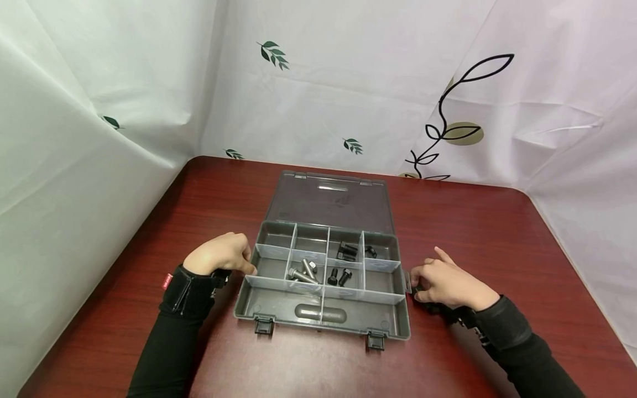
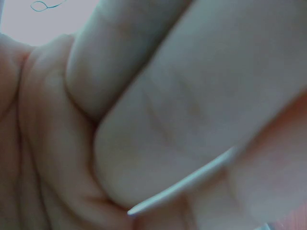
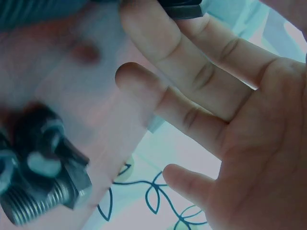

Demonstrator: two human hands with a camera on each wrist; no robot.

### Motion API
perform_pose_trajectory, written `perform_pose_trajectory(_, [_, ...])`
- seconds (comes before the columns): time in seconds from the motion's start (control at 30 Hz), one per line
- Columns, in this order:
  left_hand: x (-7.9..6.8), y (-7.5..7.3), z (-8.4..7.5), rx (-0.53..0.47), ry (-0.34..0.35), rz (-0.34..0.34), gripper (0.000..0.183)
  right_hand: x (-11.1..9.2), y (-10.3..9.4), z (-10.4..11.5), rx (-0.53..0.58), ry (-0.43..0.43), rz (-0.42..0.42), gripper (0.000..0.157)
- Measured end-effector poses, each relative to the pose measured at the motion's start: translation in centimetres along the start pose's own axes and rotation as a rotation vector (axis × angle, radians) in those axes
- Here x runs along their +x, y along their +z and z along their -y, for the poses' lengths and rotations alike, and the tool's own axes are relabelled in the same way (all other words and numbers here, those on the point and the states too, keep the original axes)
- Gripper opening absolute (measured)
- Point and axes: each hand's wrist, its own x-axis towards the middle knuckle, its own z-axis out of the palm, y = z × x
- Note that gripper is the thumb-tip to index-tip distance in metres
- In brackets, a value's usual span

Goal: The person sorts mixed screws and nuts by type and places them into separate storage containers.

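Observation:
A grey compartment box (image 1: 278, 301) lies open on the table, its lid folded back. My left hand (image 1: 221, 255) holds the box's left wall with fingertips over the rim; its fingers (image 2: 158, 110) fill the left wrist view, curled. Beside the right wall, my right hand (image 1: 450, 282) is at a black bolt (image 3: 184, 9), thumb and fingers bent around it, little finger raised. More dark bolts (image 3: 48, 167) lie below that hand. Inside the box, silver bolts (image 1: 304, 272) sit in a middle compartment and black bolts (image 1: 343, 276) in the compartments right of it.
The translucent lid (image 1: 330, 202) rests flat behind the box. Two black latches (image 1: 264, 326) hang at the front edge. A clear tab (image 1: 407, 281) sticks out from the right wall. White patterned cloth (image 1: 308, 99) hangs around the reddish-brown table (image 1: 497, 232).

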Motion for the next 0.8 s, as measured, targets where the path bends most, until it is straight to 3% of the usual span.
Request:
perform_pose_trajectory(0.47, [0.0, 0.0, 0.5, -0.013, 0.019, -0.012, 0.035, 0.1, -4.4, -0.5, 0.018, 0.032, -0.079, 0.012])
perform_pose_trajectory(0.8, [0.2, 0.1, 0.2, -0.006, 0.016, 0.003, 0.034, 0.5, -6.0, 0.0, 0.023, 0.022, -0.074, 0.013])
